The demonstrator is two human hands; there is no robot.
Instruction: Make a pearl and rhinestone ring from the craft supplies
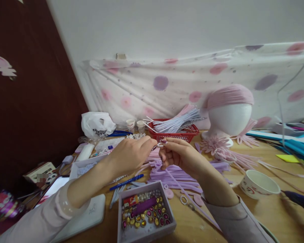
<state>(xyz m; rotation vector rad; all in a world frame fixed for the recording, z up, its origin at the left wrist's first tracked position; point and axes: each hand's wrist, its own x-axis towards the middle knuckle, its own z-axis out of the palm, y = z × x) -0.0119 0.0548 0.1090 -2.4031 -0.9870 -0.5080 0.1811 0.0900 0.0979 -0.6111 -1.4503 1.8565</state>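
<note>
My left hand (133, 153) and my right hand (181, 153) meet above the middle of the table, fingertips pinched. Between them is a small loop of white pearl beads (160, 145), partly covered by the fingers. Below my hands lies a bundle of lilac pipe cleaners (177, 177). One long lilac strip (178, 185) runs from beneath my right hand toward the front right; whether the hand holds it is unclear. Nearer to me, a white box (171, 224) holds pearls, purple and yellow gems and a purple stick. A separate pearl ring (183, 200) lies to its right.
Behind my hands stands a red basket (190, 135) of pale pipe cleaners. A white mannequin head (226, 118) wears a pink band at back right. A paper bowl (259, 184) and a glue gun (300, 202) are right. A blue pen (126, 182) and white device (91, 212) lie left.
</note>
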